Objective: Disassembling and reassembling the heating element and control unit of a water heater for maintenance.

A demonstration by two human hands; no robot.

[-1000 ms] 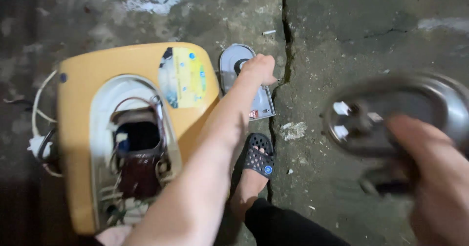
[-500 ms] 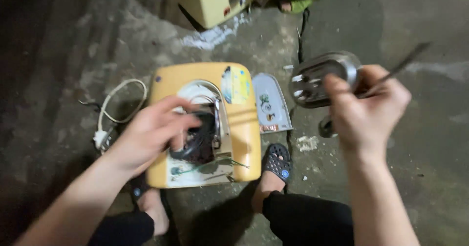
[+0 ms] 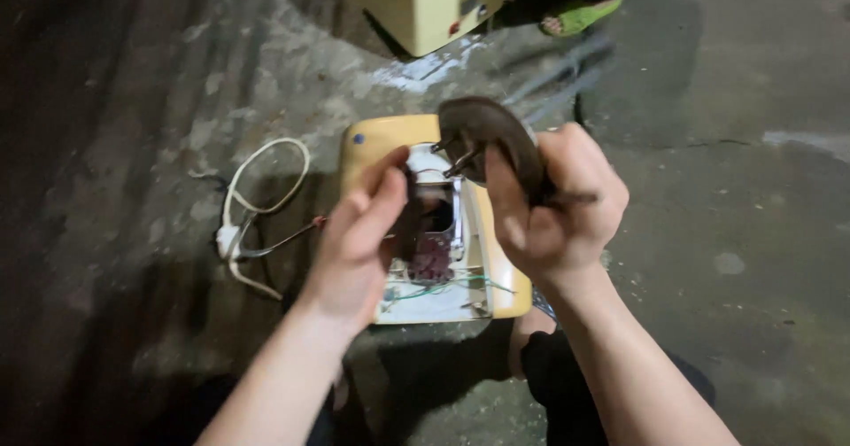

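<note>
Now | left hand (image 3: 359, 238) off yellow casing (image 3: 376, 140) | beside right hand's (image 3: 553, 207) metal disc (image 3: 491, 136)

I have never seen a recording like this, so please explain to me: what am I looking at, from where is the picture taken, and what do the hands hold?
There is no machine here, only a person working with bare hands. The camera sits on that person's head and looks down, so both arms come in from the bottom edge. The right hand grips a dark round metal part with small prongs on it. The left hand is raised beside it, its fingers close to the part; I cannot tell whether they touch it. Below the hands, on the rough concrete floor, lies a yellow appliance casing, opened so that wires and inner parts show. A white cord lies to its left. At the top edge is another yellow casing and someone's green sandal.
</note>
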